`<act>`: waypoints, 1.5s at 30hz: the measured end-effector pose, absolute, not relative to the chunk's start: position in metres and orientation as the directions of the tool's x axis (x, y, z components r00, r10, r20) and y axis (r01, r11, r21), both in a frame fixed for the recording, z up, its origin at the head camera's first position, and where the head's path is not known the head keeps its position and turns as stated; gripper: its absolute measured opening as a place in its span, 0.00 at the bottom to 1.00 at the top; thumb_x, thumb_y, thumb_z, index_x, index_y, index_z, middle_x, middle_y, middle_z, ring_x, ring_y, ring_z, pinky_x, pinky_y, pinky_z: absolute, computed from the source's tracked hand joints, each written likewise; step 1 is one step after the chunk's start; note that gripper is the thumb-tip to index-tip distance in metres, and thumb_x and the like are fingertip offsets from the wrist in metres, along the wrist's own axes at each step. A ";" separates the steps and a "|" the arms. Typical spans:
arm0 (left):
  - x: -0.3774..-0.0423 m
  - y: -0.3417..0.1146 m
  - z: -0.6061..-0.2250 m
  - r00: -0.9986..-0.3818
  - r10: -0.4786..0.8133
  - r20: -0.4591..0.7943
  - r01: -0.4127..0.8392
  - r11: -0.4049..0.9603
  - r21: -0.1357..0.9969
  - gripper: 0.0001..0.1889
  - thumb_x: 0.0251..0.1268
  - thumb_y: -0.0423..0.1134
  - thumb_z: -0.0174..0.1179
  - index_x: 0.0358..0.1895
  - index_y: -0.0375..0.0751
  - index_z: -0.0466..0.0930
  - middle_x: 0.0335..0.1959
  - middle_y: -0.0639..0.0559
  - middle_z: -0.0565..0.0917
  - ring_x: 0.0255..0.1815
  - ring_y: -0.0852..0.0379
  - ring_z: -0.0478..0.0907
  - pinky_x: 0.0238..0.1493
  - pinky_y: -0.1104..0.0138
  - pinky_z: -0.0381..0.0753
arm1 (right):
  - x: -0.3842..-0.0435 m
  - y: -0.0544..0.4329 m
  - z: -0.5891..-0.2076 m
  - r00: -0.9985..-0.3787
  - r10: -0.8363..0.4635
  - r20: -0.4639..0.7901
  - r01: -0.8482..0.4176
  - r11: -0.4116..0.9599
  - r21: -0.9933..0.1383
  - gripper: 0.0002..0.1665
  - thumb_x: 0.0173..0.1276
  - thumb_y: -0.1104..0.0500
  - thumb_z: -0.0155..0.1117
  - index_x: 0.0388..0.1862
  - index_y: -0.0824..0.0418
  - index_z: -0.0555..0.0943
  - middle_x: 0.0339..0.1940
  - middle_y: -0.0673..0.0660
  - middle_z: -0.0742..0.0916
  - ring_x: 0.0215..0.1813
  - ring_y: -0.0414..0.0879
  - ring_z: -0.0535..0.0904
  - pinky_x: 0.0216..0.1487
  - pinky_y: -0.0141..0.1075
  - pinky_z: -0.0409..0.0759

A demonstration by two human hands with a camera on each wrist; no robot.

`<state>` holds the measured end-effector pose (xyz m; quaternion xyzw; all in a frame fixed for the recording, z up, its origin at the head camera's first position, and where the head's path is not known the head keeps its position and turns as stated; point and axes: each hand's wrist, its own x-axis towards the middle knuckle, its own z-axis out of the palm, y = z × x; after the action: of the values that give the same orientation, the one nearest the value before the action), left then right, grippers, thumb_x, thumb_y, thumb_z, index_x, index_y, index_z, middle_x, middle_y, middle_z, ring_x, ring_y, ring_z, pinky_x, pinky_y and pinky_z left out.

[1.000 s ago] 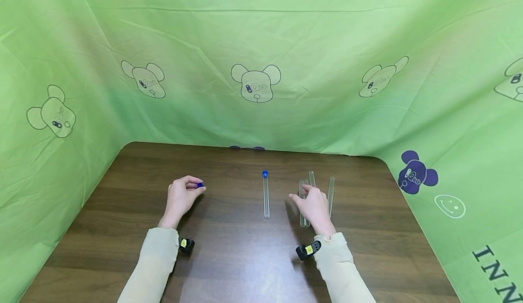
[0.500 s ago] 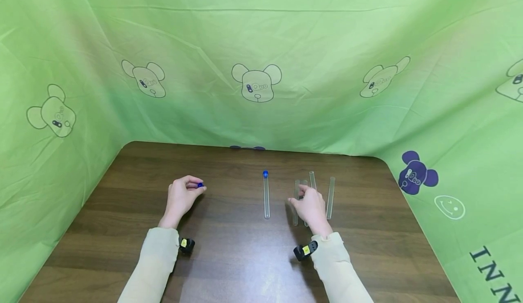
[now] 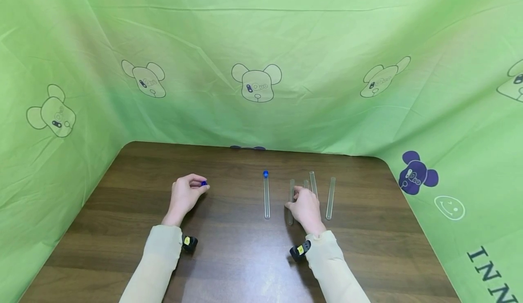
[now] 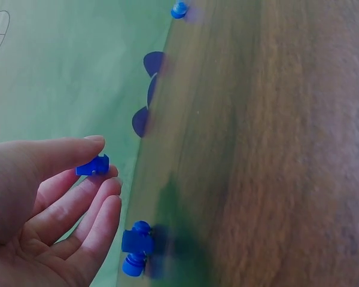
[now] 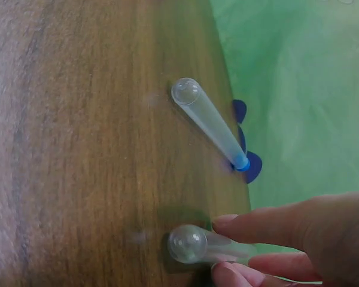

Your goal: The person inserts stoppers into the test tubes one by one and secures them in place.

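Note:
My left hand [image 3: 185, 198] pinches a small blue stopper [image 4: 93, 166] between thumb and fingertips, a little above the table. Below that hand, several more blue stoppers [image 4: 137, 242] sit close together in the left wrist view; the hand hides them in the head view. At right, my right hand [image 3: 306, 210] has thumb and fingers on either side of a clear test tube [image 3: 292, 187], whose rounded end [image 5: 188, 244] points toward me. A test tube with a blue stopper [image 3: 267, 198] lies between the hands, its stoppered end away from me.
Right of the held tube lie more clear test tubes: one [image 3: 306, 184] is partly covered by my right hand, another [image 3: 313, 180] is just behind, and a third [image 3: 330, 198] is farther right. A green printed cloth [image 3: 261, 121] walls the back and sides of the wooden table [image 3: 229, 257].
My right hand has moved left, taking the clear test tube away from the tube beside it. My left hand has shifted slightly right and away from me, still pinching the blue stopper.

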<state>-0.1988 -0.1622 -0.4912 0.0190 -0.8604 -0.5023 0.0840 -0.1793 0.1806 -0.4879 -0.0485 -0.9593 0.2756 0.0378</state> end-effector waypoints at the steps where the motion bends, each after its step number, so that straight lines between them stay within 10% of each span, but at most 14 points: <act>1: -0.200 -0.162 -0.491 -0.985 -0.116 0.127 0.053 0.494 0.868 0.11 0.58 0.32 0.75 0.43 0.33 0.88 0.36 0.43 0.89 0.40 0.48 0.88 0.45 0.56 0.86 | -0.180 0.180 -0.488 -0.993 0.110 0.047 0.069 0.847 -0.527 0.34 0.54 0.64 0.77 0.60 0.73 0.80 0.34 0.59 0.88 0.46 0.61 0.82 0.51 0.54 0.78; 45: -0.204 -0.147 -0.487 -0.986 -0.110 0.123 0.055 0.480 0.875 0.10 0.54 0.33 0.78 0.38 0.38 0.87 0.33 0.46 0.90 0.38 0.50 0.88 0.43 0.56 0.86 | -0.176 0.178 -0.482 -0.995 0.097 0.020 0.066 0.796 -0.602 0.23 0.58 0.62 0.72 0.53 0.70 0.83 0.27 0.54 0.88 0.35 0.53 0.85 0.45 0.51 0.81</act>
<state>-0.2039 -0.1465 -0.4866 0.0162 -0.8565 -0.5095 0.0812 -0.1763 0.1776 -0.4822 -0.0431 -0.9473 0.3164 0.0248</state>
